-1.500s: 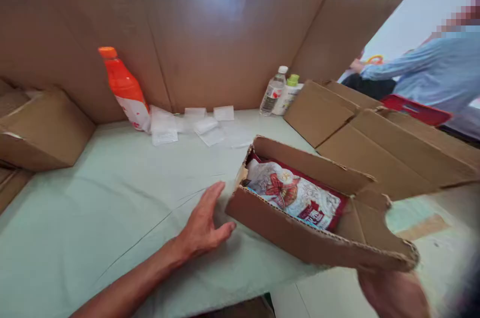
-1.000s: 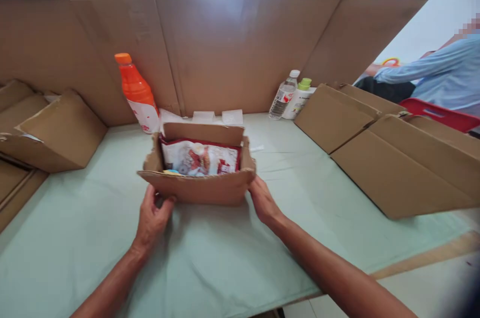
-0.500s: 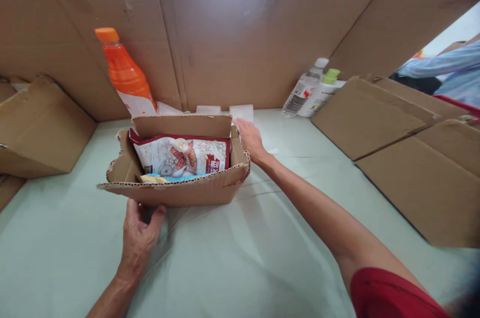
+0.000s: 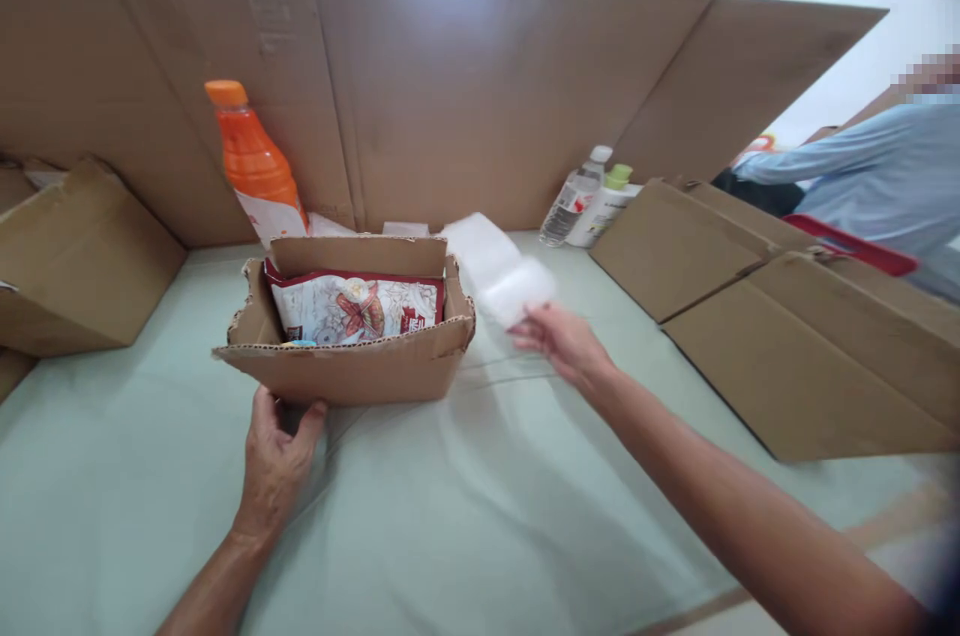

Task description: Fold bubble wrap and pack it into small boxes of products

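An open cardboard box [image 4: 352, 371] sits on the pale green table [image 4: 465, 516] in front of me. Inside it stands a red and white snack bag [image 4: 352, 306]. My left hand [image 4: 277, 451] grips the box's near left corner, fingers curled against the wall. To the right of the box, my right hand [image 4: 559, 346] is raised a little above the table and pinches a white translucent bag [image 4: 499, 271], blurred by motion.
An orange bottle [image 4: 255, 166] stands behind the box against a tall cardboard screen [image 4: 487, 86]. A clear bottle [image 4: 574, 196] and a green-capped bottle [image 4: 607, 201] stand at the back right. Flattened cartons [image 4: 787, 316] lie right, another carton [image 4: 82, 256] left. A person in blue [image 4: 877, 176] sits far right.
The box was brought from the right to the middle and set down. My right hand reached behind it and has come back holding a white bag. My left hand stays on the box.
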A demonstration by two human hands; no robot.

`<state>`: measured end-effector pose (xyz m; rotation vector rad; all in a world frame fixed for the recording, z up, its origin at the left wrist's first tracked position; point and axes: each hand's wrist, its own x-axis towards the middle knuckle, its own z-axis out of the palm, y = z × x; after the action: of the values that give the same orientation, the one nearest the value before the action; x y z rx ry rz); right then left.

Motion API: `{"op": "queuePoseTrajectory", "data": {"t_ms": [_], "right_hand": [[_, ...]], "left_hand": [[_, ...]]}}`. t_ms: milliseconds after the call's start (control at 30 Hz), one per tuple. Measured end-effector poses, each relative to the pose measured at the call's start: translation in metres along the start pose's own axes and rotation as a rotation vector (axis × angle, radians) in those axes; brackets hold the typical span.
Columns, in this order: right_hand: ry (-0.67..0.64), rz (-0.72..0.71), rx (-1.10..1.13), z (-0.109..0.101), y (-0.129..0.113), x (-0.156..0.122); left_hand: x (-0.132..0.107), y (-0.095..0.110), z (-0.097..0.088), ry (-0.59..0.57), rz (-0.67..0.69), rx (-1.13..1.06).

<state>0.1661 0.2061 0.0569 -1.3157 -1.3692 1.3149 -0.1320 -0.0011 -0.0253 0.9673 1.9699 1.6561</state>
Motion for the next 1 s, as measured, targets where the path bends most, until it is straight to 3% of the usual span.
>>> {"op": "queuePoseTrajectory", "data": {"t_ms": [100, 133, 200, 267, 333, 400, 533, 667, 733, 833, 900, 1000], "right_hand": [[-0.277, 0.383, 0.094, -0.015, 0.022, -0.080], [-0.368, 0.444, 0.091, -0.018, 0.026, -0.101], [-0.477, 0.394, 0.029, -0.017, 0.028, -0.126], [-0.469, 0.209, -0.060, -0.008, 0.026, -0.133], [-0.400, 0.055, -0.142, 0.005, 0.025, -0.126], [-0.353, -0.038, -0.213, 0.023, 0.025, -0.115], [-0.374, -0.142, -0.260, 0.061, 0.028, -0.093], [-0.376, -0.222, -0.243, 0.085, 0.026, -0.076], [-0.358, -0.266, -0.274, 0.082, 0.024, -0.064], [-0.197, -0.422, -0.475, 0.058, 0.022, -0.040], [-0.093, -0.492, -0.661, 0.036, 0.019, -0.023], [-0.126, -0.426, -0.862, 0.011, 0.015, -0.011]], "left_hand": [[-0.001, 0.004, -0.003, -0.010, 0.004, 0.030], [-0.002, 0.005, -0.005, -0.005, 0.015, 0.062], [-0.001, 0.009, -0.011, 0.040, 0.072, 0.163], [0.001, 0.011, -0.017, 0.106, 0.157, 0.267], [0.003, 0.010, -0.022, 0.139, 0.202, 0.319], [0.006, 0.007, -0.024, 0.118, 0.164, 0.293], [0.009, 0.000, -0.021, 0.029, -0.001, 0.107], [0.013, -0.001, -0.014, -0.072, -0.055, -0.166], [0.014, -0.001, -0.011, -0.128, -0.064, -0.295], [0.016, -0.002, -0.007, -0.188, -0.100, -0.355], [0.016, -0.003, -0.006, -0.176, -0.127, -0.344], [0.017, -0.002, -0.007, -0.090, -0.129, -0.305]]}}
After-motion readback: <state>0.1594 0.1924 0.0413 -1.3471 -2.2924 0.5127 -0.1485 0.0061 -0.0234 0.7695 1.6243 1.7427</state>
